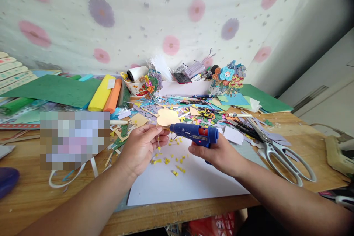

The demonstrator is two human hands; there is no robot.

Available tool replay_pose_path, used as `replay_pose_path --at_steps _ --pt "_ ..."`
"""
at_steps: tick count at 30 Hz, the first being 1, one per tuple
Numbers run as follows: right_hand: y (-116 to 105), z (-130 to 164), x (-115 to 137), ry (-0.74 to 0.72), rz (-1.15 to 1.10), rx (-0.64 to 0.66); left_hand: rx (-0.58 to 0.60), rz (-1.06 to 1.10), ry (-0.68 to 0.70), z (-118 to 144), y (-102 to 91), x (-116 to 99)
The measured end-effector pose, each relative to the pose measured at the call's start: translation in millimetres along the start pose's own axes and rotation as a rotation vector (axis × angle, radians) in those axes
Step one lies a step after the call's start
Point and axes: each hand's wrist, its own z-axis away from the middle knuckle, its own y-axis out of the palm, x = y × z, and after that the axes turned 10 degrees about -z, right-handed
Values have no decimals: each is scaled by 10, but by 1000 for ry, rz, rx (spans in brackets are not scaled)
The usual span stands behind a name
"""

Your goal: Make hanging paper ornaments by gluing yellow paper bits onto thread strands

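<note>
Both hands, left and right, are bare, forearms uncovered too; no sleeves, rings or watch showing.

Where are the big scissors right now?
The scissors lie on the wooden table, right of the right hand holding the blue glue gun.

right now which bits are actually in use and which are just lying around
In use:
- blue glue gun, in the right hand
- yellow paper cutout, in the left hand

Lying about:
- scissors
- green sheet
- yellow and orange rolls
- cup of supplies
- paper scraps
</note>
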Motion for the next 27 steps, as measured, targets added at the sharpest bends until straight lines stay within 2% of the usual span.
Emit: replay_pose_path --at_steps 17,27 --pt "3 8 7 54 25 -26 11 5 7 -10 -4 2" --pt "25 27 -57 103 198 -107 19 17 -12 -4 -1 -1"
